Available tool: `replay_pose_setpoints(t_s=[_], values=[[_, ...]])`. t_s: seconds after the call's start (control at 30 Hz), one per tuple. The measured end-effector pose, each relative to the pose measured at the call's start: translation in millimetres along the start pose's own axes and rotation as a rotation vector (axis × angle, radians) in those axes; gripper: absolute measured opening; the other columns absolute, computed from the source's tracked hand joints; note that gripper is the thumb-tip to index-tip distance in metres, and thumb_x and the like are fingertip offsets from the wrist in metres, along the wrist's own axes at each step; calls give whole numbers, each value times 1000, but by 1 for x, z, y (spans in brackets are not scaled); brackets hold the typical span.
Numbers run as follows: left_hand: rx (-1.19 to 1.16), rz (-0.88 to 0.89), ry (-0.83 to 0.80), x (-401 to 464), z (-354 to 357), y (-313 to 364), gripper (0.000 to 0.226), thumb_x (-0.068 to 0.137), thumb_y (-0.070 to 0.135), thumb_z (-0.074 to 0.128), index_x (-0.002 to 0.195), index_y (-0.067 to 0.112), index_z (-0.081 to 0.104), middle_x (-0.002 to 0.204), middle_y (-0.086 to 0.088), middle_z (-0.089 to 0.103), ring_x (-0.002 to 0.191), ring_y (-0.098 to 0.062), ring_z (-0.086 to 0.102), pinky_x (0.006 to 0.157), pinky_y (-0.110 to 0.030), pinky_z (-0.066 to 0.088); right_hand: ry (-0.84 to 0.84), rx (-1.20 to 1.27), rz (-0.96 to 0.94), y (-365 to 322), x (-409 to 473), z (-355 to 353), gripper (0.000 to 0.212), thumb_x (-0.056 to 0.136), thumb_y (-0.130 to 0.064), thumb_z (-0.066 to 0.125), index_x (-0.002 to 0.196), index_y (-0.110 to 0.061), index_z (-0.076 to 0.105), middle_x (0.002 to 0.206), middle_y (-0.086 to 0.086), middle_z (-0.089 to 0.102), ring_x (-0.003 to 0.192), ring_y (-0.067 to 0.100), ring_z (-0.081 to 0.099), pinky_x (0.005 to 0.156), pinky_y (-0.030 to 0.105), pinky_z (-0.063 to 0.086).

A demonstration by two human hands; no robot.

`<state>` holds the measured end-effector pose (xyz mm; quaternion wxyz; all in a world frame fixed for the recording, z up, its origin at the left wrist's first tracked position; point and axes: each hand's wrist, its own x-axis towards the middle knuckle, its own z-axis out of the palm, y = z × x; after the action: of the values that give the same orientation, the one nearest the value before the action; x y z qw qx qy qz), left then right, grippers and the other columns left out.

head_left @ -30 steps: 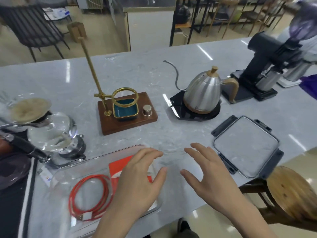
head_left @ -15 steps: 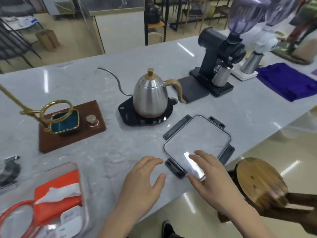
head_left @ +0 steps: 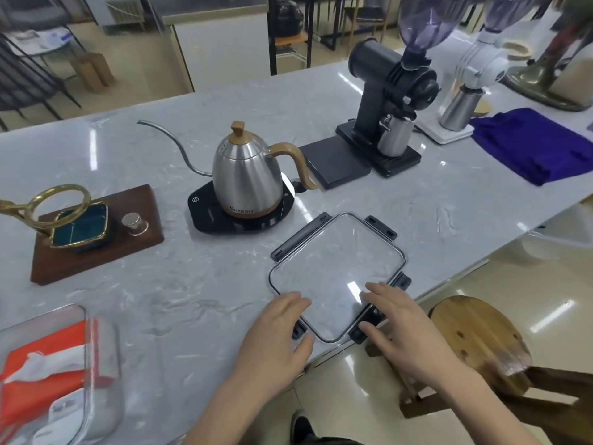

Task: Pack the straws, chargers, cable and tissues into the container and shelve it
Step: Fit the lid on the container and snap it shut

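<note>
At the marble counter's (head_left: 369,101) front edge, a clear square lid with black clips (head_left: 337,268) is touched by both spread hands, left hand (head_left: 276,338) and right hand (head_left: 401,329), nothing yet gripped; opposite clips are best pinched evenly before lifting.

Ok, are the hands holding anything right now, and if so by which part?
Nothing is lifted. Both hands are at the near end of the clear lid: left hand at its near-left corner, right hand at its near-right edge, fingers straight, no grip.

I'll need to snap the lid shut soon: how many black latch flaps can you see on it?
4 latch flaps on the lid, one on each side: far left, far right, near right by the right hand, near left, partly hidden by the left hand.
</note>
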<state>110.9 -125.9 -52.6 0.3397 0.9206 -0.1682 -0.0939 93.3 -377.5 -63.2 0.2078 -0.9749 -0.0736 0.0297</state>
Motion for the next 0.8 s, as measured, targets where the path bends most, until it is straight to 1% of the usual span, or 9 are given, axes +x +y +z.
replay_pose_setpoints(t_s=[0.07,0.13,0.2,0.23,0.37,0.53,0.63,0.7,0.8], values=[[29,16,-16,4,8,-1,55,94,40,54,146,30,39,153,19,25,148,-4,13,112,-9,0,4,1,-30,9,3,5,55,93,-51,52,142,-27,47,151,-10,40,146,10,26,121,33,21],[89,32,-32,6,19,-4,57,94,47,48,148,30,36,156,18,17,150,-8,5,117,-19,-4,8,14,-51,16,4,10,58,93,-57,43,142,-27,47,152,-9,38,147,9,22,121,37,22],[141,42,-19,6,27,-6,57,94,52,44,146,30,39,157,17,16,150,-10,3,119,-24,-7,17,46,-55,22,5,17,58,92,-60,40,139,-28,51,153,-9,38,148,9,19,121,39,23],[152,39,-7,6,29,-7,56,94,53,44,146,31,40,156,18,15,150,-9,2,119,-25,-7,28,69,-52,25,6,20,57,92,-60,41,138,-28,52,153,-9,39,148,9,18,121,39,23],[118,35,45,6,34,-10,54,93,55,49,142,34,45,152,26,14,148,-1,3,120,-22,-6,87,140,-62,31,8,28,50,91,-54,52,133,-28,55,149,-10,43,147,9,23,119,38,26],[56,13,48,6,36,-14,54,91,59,51,141,40,44,153,29,14,146,7,-3,120,-21,-5,88,207,-71,35,9,29,48,90,-51,56,134,-32,55,150,-11,41,148,8,21,119,40,26],[42,3,48,7,37,-14,54,90,59,51,141,40,44,154,29,15,145,10,-4,119,-18,-6,68,255,-64,34,10,27,46,89,-46,59,134,-36,55,154,-11,36,149,7,16,120,37,20],[58,5,46,7,38,-15,55,90,61,49,142,41,44,154,29,14,145,10,-5,118,-17,-7,60,283,-46,33,12,26,45,88,-38,65,132,-39,56,155,-13,33,149,5,12,120,33,14],[66,7,45,6,39,-16,56,90,63,48,142,41,43,155,29,14,145,11,-6,117,-15,-8,49,310,-28,31,15,26,48,87,-29,69,131,-40,57,155,-14,31,149,5,10,119,31,11]])
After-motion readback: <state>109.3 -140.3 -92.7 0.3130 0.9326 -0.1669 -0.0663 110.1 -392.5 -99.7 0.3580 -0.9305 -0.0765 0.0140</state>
